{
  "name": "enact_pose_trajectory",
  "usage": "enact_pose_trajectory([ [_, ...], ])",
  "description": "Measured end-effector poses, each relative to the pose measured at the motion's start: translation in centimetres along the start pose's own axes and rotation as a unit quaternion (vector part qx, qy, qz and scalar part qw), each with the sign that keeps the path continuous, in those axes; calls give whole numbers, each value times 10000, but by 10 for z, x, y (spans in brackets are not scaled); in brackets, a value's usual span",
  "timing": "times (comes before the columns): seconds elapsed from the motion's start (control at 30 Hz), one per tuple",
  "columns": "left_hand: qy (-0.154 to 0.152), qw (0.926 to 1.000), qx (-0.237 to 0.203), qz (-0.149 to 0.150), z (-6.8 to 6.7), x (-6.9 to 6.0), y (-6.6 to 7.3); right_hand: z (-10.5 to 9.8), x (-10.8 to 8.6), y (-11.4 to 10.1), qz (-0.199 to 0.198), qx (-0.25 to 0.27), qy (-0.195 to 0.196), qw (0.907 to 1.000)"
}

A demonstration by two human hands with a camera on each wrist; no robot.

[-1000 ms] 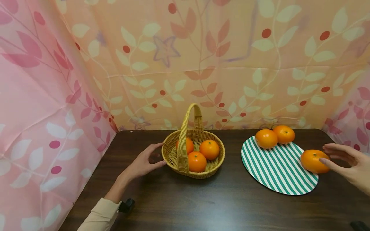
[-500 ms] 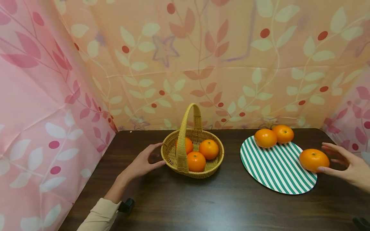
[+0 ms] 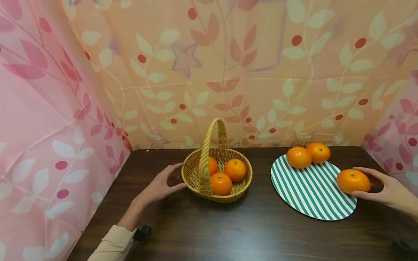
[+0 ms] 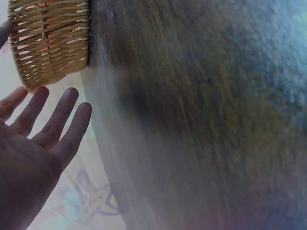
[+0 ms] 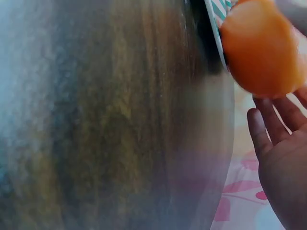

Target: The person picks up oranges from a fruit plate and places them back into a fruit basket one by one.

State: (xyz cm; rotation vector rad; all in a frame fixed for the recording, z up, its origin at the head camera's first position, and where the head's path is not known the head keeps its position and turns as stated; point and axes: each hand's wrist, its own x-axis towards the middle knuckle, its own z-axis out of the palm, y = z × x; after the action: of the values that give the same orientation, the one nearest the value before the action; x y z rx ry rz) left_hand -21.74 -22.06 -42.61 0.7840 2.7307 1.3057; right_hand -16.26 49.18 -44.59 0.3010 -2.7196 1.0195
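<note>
At the left, my left hand touches the side of a yellow wicker basket with its thumb and fingertips. The left wrist view has these fingers spread and nearly straight beside the woven wall. Inside the basket, under its tall arched handle, lie three tangerines. My right hand holds another tangerine between thumb and fingers, at the right end of a green-and-white striped oval plate. From the right wrist, that tangerine appears large, with fingertips against its underside.
Two more tangerines sit together at the plate's back edge. All of this stands on a dark wooden table. A patterned cloth hangs behind the table, and pink cloth hangs at the left side.
My right hand has moved left and its thumb and fingers have come together around the nearest tangerine. My left hand has stayed at the basket.
</note>
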Motion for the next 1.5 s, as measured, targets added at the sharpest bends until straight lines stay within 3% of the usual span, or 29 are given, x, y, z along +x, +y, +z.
enact_pose_trajectory([
  [0.3, 9, 9999, -115, -24, 1, 1, 1, -1, 4, -1, -70, -21, 125, 9999],
  [0.53, 40, 9997, -242, -49, 3, 1, 0, 1, 10, -15, -253, 168, 62, 9995],
  [0.93, 230, 9990, -333, -173, 4, 2, -4, 9, 31, -67, -523, 546, -108, 9971],
  [1.2, 267, 9985, -467, -118, 5, 4, -7, 23, 51, -95, -1062, 985, -316, 9889],
  [1.5, 231, 9983, -525, -103, 3, 3, -6, 49, 78, -131, -1602, 1124, -461, 9796],
])
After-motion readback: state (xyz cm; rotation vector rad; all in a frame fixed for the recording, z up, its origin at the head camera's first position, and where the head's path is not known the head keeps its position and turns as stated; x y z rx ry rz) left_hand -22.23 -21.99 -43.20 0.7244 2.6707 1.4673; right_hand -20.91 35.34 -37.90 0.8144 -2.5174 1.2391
